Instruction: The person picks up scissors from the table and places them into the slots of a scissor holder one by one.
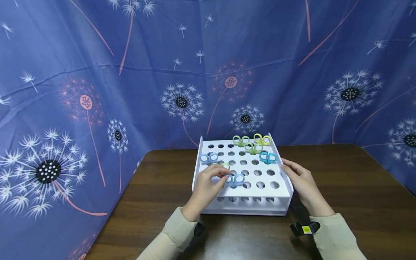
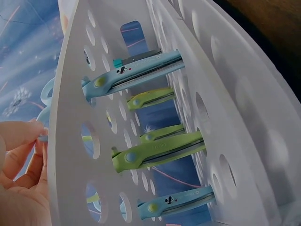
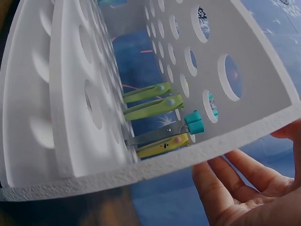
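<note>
A white two-tier rack [image 1: 216, 189] with rows of round holes stands on the table. My left hand [image 1: 208, 182] pinches the handle of light-blue scissors [image 1: 238, 179] at its front row. Blue blades [image 2: 134, 75] hang through the holes below the top board. My right hand [image 1: 302, 182] rests against the right side panel, fingers fairly straight; the right wrist view shows its fingers [image 3: 244, 172] at the panel's edge. Other light-blue scissors [image 1: 209, 158] sit at the left. Green scissors [image 1: 225, 165] are partly hidden behind my left hand.
Toward the rack's back right stand green scissors [image 1: 241, 141], more green scissors [image 1: 253, 148], yellow scissors [image 1: 262, 139] and teal scissors [image 1: 268, 157]. Raised side panels edge the rack. The brown wooden table [image 1: 344, 187] meets a blue dandelion-patterned cloth [image 1: 279, 90] behind.
</note>
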Tool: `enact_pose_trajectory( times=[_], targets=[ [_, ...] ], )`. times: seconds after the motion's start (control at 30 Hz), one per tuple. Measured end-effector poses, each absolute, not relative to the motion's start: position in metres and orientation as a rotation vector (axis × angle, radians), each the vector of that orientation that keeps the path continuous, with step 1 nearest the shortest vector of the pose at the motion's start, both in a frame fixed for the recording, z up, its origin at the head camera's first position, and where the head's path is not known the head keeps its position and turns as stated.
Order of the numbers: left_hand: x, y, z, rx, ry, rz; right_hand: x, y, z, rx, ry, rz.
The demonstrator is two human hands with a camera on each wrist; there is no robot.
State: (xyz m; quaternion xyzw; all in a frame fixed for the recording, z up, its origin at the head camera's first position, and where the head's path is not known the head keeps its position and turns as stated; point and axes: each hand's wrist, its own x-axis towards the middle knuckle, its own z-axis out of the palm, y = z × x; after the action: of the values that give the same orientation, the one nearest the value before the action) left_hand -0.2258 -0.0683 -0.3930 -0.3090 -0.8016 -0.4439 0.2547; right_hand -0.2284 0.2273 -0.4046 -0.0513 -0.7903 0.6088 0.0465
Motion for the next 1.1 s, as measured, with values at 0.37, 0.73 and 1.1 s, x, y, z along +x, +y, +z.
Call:
enact_pose_trajectory(
  times=[0.37, 0.73, 1.1],
  targets=[
    [-0.2258, -0.0712, -0.3933, -0.878, -2.222, -1.205, -0.2286, 0.2284, -0.4015, -0.170, -2.458, 1.864],
    [-0.2260, -0.0736, -0.3952, -0.898, -2.235, -1.172, -0.2283, 0.2339, -0.3992, -0.093, -2.496, 1.867],
    [-0.2220, -0.0782, -0.3891, -0.932, -2.290, -1.007, -0.2291, 0.2350, -0.3978, -0.096, -2.592, 1.759]
  ],
)
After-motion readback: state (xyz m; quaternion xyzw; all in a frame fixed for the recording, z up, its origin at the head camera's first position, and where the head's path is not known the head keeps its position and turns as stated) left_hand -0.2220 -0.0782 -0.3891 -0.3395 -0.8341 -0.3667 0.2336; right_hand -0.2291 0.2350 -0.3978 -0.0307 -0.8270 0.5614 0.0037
